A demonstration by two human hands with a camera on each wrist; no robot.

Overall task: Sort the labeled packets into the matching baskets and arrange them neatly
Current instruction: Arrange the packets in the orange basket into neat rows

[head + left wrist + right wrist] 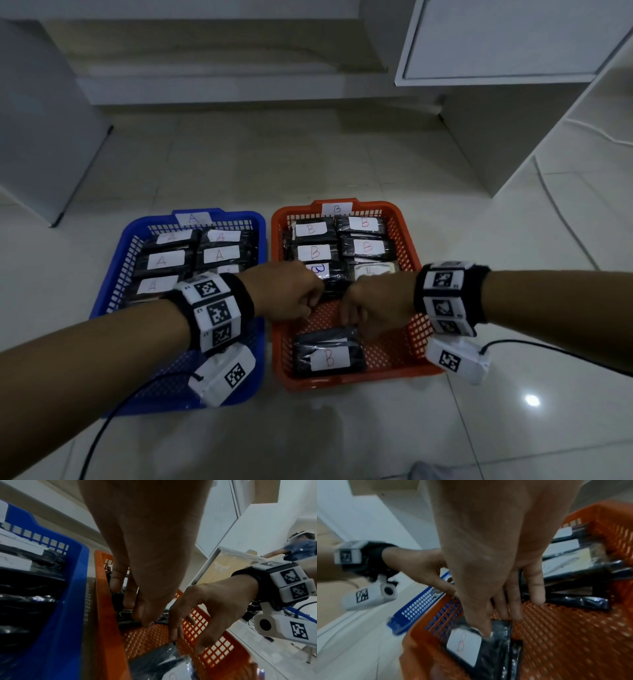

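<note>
Reaching into the orange basket on the floor, right of the blue basket and just beside it. Had the left hand low over the basket's middle, fingers fairly straight and pointed down, tips pressed on the near edge of a black packet in the third row, the one with a blue B. Showed no grip there. Had the right hand just beside the left, almost knuckle to knuckle, fingers loosely spread and pointed down. Touched the far edge of the near packet with one fingertip, close by its white B label, without closing round it. Lay that packet flat and alone at the near end of the orange basket, with bare mesh between it and the rows of B packets at the far end. Held rows of A packets in the far part of the blue basket. Wore marker bands on both wrists, with a black cable trailing from the left one.
</note>
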